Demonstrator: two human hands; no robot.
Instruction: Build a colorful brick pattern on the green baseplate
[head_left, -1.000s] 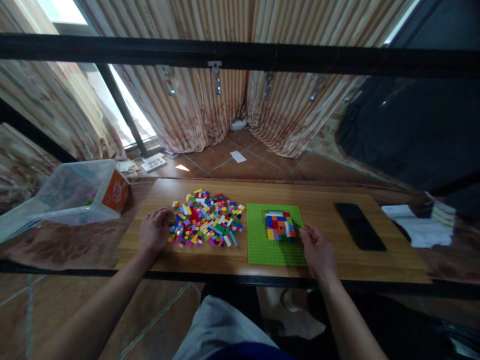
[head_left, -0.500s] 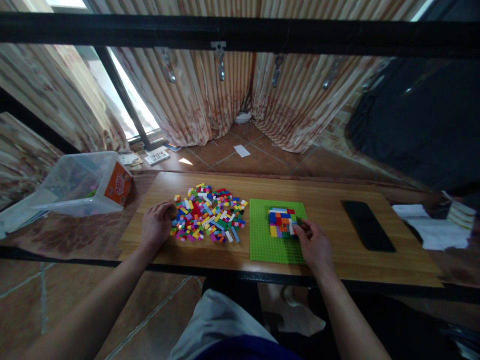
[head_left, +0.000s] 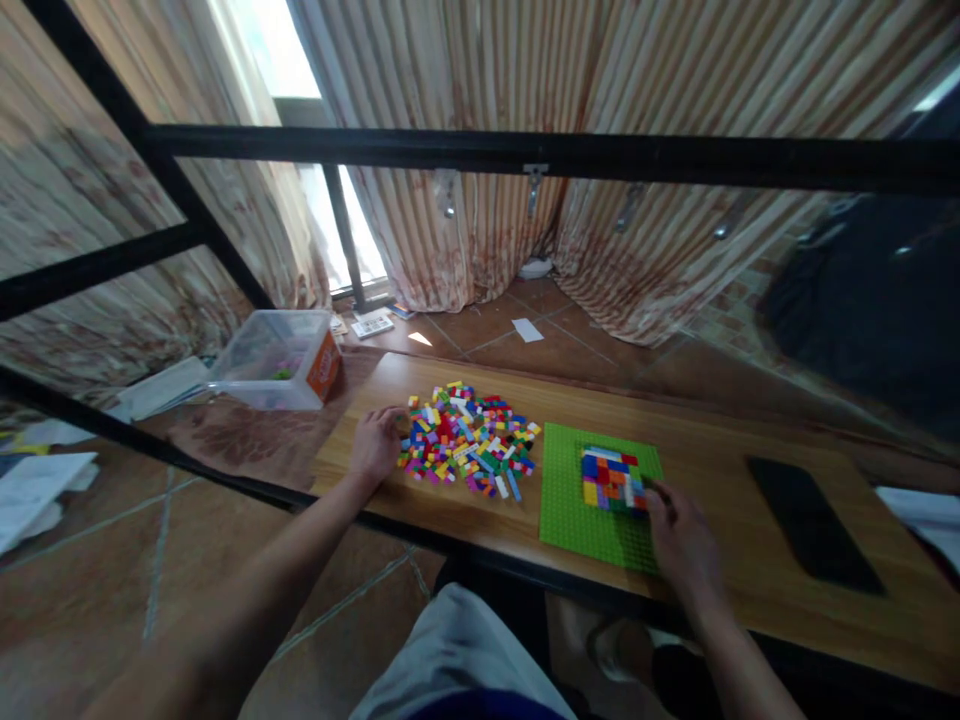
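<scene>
A heap of small multicoloured toy building bricks (head_left: 469,440) lies left of the middle of the wooden table. At its left edge rests my left hand (head_left: 376,446), with fingers curled beside the outermost bricks; what they pinch, if anything, is hidden. A green baseplate (head_left: 561,525) lies right of the heap. On it stands a block of joined bricks (head_left: 611,478) in blue, red, orange, yellow and white. My right hand (head_left: 681,535) is at the right side of that block, thumb and fingers closed at its edge. Anything between those fingertips is too small to make out.
A black phone-like slab (head_left: 814,522) lies on the table (head_left: 720,500) at the right. A clear plastic bin (head_left: 262,345) with an orange label stands on the floor at the left. A black metal bar (head_left: 480,150) crosses in front of the curtains.
The camera view has turned left and tilted, so the table appears shifted right and lower. Both hands stay by the heap and the brick block.
</scene>
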